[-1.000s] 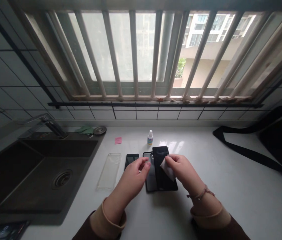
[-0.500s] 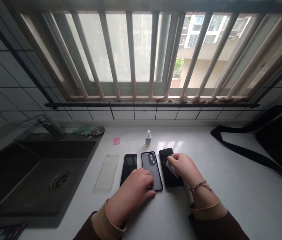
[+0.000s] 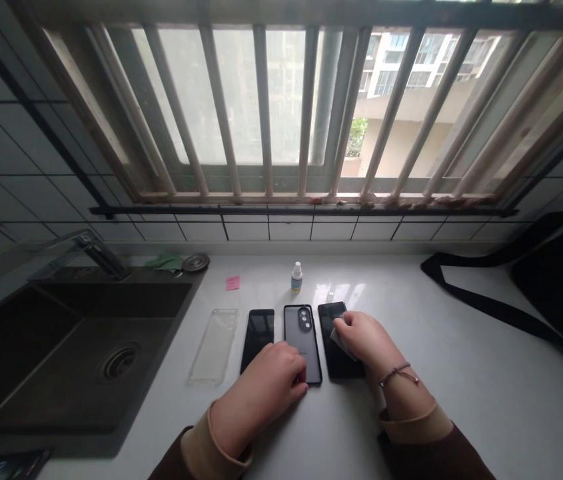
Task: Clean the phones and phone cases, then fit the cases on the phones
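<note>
My right hand (image 3: 365,339) pinches a small white wipe (image 3: 341,343) against the dark screen of a black phone (image 3: 332,365). My left hand (image 3: 275,375) is closed, its curled fingers resting over the lower left of a black phone case (image 3: 307,350) with a camera cutout. Whatever those fingers may hold is hidden. Left of the case lies a second black phone (image 3: 260,330), its lower end partly behind the left hand. A clear phone case (image 3: 214,347) lies farther left. Behind this row stands a small white bottle (image 3: 296,279).
A pink sticky note (image 3: 232,283) lies on the white counter (image 3: 461,373). The dark sink (image 3: 78,300) with its faucet (image 3: 101,253) is at left, near a green cloth (image 3: 165,262) and metal drain cover (image 3: 195,263). A black bag (image 3: 561,280) with a strap sits at right.
The right-hand phone has slid slightly toward me, along with my right hand and the wipe. A small whitish object now shows behind its top edge. My left hand has barely moved.
</note>
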The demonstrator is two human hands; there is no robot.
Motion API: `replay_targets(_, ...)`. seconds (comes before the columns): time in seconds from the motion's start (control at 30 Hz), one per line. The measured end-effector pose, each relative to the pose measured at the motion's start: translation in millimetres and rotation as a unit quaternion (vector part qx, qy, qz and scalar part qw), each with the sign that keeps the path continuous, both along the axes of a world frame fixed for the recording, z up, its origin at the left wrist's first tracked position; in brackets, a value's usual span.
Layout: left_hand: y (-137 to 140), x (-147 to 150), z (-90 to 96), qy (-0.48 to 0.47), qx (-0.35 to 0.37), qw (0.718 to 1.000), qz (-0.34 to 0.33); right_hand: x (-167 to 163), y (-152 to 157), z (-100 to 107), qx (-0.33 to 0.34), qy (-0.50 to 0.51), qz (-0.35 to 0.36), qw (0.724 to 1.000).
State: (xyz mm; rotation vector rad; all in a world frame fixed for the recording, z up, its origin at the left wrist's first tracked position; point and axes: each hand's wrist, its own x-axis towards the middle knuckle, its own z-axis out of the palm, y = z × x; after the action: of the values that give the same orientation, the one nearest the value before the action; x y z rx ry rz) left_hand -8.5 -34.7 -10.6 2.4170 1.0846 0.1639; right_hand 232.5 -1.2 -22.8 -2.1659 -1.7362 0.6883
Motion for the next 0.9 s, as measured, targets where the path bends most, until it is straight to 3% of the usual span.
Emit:
replay_targets(0.67, -2, 1, 1.4, -0.010, 0.001, 1.000, 0.000, -10, -7, -5, 0.028, -0.087, 0.007, 0.996)
replay_targets(0.9, -2, 1, 4.4, -0.015, -0.009, 1.000, 0.002, 4, 0, 1, 0.089, -0.006, -0.009, 0.996)
